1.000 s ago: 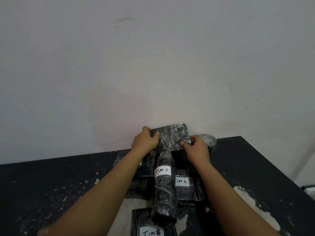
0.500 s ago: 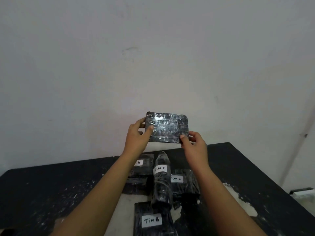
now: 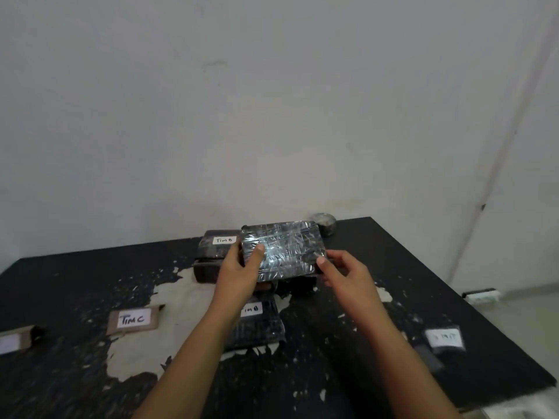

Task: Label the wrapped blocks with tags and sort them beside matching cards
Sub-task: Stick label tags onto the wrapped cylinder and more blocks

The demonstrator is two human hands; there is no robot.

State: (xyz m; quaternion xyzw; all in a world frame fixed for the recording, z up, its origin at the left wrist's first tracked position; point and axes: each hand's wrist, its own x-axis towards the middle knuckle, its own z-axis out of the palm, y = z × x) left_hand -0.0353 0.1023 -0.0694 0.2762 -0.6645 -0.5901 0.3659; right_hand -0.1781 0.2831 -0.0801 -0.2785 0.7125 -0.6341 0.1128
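Both hands hold a black block wrapped in shiny film (image 3: 286, 251) above the table, its broad bare face toward me with no tag visible. My left hand (image 3: 240, 272) grips its left edge, thumb on the face. My right hand (image 3: 343, 275) pinches its lower right corner. Behind it lies a wrapped block tagged "Tim B" (image 3: 216, 247). Below my left wrist lies another block tagged "Tim B" (image 3: 261, 325). A brown card marked "Tim C" (image 3: 134, 320) lies at the left. Other blocks under the held one are mostly hidden.
The black table (image 3: 363, 358) has worn pale patches. A second card (image 3: 13, 341) sits at the far left edge and a blurred white tag (image 3: 444, 338) lies at the right. A roll of tape (image 3: 325, 223) stands by the wall. The table's right edge drops to the floor.
The held block has come down from in front of the wall and toward me over the pile. The view has tilted down, bringing the cards and more table into sight.
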